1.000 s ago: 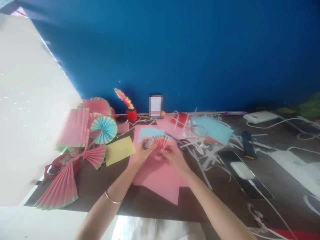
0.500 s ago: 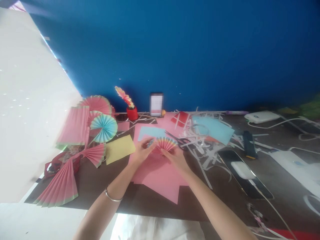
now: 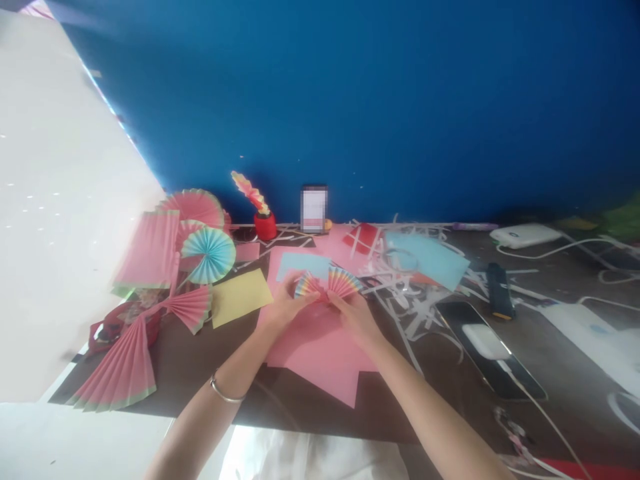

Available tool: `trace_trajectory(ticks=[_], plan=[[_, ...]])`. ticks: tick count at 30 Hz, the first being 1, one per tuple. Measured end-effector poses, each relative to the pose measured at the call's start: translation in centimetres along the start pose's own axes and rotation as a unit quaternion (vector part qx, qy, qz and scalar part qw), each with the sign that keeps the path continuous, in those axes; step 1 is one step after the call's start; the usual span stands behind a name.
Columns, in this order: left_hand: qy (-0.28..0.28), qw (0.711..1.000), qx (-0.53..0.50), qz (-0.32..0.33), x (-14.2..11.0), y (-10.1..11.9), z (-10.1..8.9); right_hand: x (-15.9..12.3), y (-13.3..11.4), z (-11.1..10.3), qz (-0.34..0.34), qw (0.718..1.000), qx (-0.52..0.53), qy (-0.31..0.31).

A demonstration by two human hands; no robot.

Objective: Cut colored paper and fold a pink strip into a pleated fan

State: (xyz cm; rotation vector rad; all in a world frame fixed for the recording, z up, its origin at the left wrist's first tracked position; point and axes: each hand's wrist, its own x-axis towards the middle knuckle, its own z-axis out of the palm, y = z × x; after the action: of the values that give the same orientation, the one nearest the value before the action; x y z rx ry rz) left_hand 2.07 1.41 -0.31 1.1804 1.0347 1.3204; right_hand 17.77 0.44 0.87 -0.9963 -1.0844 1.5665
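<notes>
Between my hands is a small pleated paper fan [image 3: 344, 283], pink with a multicoloured rim. It shows two spread sections with a gap between them; whether they are one piece or two I cannot tell. My left hand [image 3: 290, 301] pinches the left section, thumb on its lower part. My right hand [image 3: 353, 312] pinches the right section near its base. Both hands are above pink paper sheets [image 3: 315, 347]. Just behind the fan lies a light blue paper [image 3: 300, 263], and a yellow paper [image 3: 241, 298] is left of my left hand.
Larger folded fans [image 3: 120, 367] and a blue rosette [image 3: 208, 256] sit at the left. A red pot [image 3: 265, 227] and a phone [image 3: 314, 210] stand by the blue wall. White paper strips [image 3: 420, 310], another phone [image 3: 493, 350] and cables lie at the right.
The fan, a single spread before, now shows a left and a right section with a gap at the top. My left thumb has moved onto the left section.
</notes>
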Motion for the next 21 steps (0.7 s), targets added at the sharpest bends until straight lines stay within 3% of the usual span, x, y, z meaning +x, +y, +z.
trace_trajectory(ticks=[6, 10, 14, 18, 21], plan=[[0.041, 0.989, -0.105, -0.090, 0.2, -0.6, 0.0, -0.1, 0.4, -0.4, 0.016, 1.000, -0.005, -0.006], [0.042, 0.977, -0.166, -0.127, 0.2, -0.6, -0.1, -0.6, 0.1, -0.5, -0.093, 0.988, -0.123, 0.008], [0.021, 0.978, -0.141, -0.154, -0.2, 0.0, 0.2, -0.8, 0.6, -0.7, -0.239, 0.930, -0.277, 0.036], [-0.066, 0.974, -0.155, -0.150, -0.5, 0.6, 0.5, -0.9, 1.2, -1.0, -0.316, 0.879, -0.355, -0.033], [-0.065, 0.969, -0.183, -0.152, -0.4, 0.5, 0.4, -1.1, 1.0, -1.2, -0.340, 0.853, -0.388, -0.073]])
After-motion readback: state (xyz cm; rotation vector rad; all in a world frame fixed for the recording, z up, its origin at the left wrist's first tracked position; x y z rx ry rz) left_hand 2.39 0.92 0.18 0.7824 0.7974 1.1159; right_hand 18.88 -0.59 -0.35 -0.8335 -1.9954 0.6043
